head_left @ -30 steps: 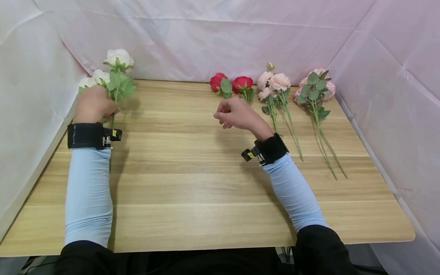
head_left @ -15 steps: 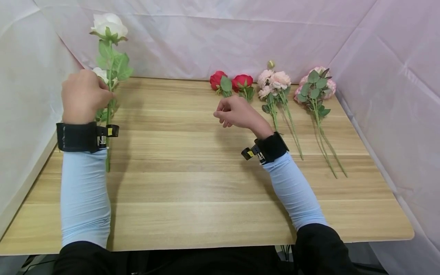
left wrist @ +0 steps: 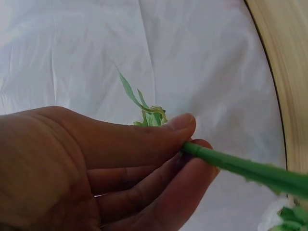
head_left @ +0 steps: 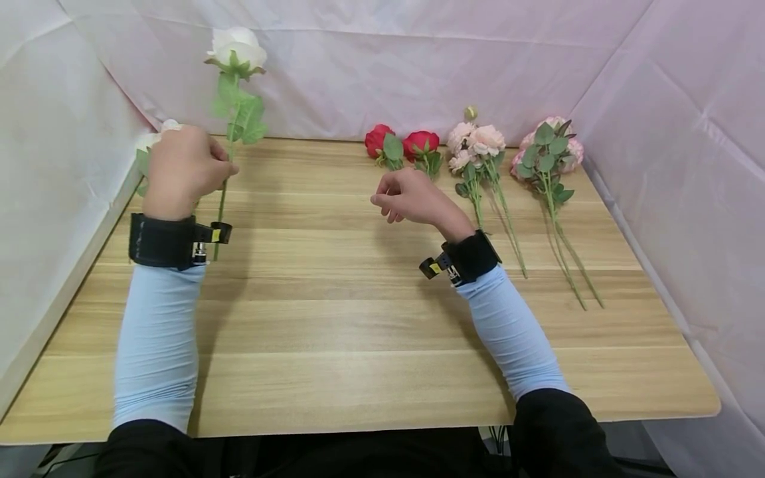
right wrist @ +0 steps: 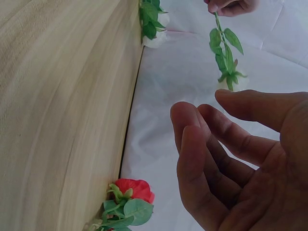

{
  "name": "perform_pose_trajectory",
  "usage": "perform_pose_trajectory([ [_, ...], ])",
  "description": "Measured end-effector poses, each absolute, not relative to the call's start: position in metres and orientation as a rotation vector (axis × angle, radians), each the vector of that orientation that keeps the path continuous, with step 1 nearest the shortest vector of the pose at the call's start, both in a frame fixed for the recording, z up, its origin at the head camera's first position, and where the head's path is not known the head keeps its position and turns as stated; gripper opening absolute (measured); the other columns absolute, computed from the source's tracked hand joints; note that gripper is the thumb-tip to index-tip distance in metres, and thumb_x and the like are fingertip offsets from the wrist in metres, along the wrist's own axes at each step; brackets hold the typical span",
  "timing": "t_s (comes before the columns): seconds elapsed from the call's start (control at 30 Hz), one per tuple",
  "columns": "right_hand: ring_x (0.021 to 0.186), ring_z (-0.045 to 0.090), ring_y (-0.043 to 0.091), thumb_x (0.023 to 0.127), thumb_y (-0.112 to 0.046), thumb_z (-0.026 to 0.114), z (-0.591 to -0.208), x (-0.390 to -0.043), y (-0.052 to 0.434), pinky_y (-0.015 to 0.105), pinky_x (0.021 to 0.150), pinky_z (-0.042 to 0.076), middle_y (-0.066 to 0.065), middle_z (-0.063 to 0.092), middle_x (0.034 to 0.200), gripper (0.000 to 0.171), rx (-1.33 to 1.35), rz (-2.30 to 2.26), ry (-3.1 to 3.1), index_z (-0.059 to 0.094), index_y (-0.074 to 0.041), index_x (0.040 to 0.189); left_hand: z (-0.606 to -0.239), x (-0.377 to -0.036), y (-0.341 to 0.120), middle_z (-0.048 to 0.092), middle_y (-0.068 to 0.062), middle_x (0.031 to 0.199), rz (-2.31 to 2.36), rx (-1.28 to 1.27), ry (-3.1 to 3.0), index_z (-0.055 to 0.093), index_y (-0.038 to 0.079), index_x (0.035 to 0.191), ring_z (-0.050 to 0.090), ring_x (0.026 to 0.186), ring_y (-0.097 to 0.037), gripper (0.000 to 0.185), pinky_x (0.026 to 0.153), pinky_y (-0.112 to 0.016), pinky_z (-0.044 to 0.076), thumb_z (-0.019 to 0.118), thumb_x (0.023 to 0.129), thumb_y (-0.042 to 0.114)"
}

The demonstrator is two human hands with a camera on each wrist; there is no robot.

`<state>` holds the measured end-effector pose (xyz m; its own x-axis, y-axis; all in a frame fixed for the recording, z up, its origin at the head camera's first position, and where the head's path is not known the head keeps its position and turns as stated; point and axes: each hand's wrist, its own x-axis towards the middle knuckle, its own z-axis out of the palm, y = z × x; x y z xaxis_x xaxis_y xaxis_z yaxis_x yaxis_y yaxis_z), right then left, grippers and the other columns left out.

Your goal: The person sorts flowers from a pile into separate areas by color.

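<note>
My left hand (head_left: 185, 162) pinches the green stem of a white rose (head_left: 237, 48) between thumb and fingertips, holding it up off the table with the bloom pointing away from me. In the left wrist view the stem (left wrist: 240, 168) runs out from the fingertips toward the right. More white roses (head_left: 146, 143) lie at the back left, mostly covered by that hand. Loosely curled, my right hand (head_left: 412, 196) hovers over the table in front of two red roses (head_left: 421, 143), with nothing between its fingers.
Pale pink flowers (head_left: 485, 141) and a second pink bunch (head_left: 550, 149) lie at the back right, their stems toward me. Pale cloth walls (head_left: 335, 79) border the wooden table (head_left: 335, 318) at the back and sides.
My left hand has lifted one white rose up from the others at the back left, then moved it to the right. The right hand has stayed in place.
</note>
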<state>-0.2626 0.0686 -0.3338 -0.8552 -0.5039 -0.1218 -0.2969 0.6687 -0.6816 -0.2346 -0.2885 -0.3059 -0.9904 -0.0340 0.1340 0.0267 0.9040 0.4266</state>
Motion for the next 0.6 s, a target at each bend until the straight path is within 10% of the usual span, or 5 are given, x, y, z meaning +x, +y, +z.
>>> perform_pose_trajectory([
  [0.6,0.075,0.072,0.036,0.107,-0.035,0.056,-0.338,-0.254,0.054,0.044,0.071,0.061,0.019,0.072,0.086,0.033,-0.741,-1.174,2.554,0.071,-0.007,0.105,-0.323,-0.220,-0.174,0.079,-0.017,0.089,-0.801,-0.464,-2.868,0.079,0.000,0.093,0.073,0.081,-0.031,0.017,0.076,-0.044,0.054,0.073,0.095,0.015],
])
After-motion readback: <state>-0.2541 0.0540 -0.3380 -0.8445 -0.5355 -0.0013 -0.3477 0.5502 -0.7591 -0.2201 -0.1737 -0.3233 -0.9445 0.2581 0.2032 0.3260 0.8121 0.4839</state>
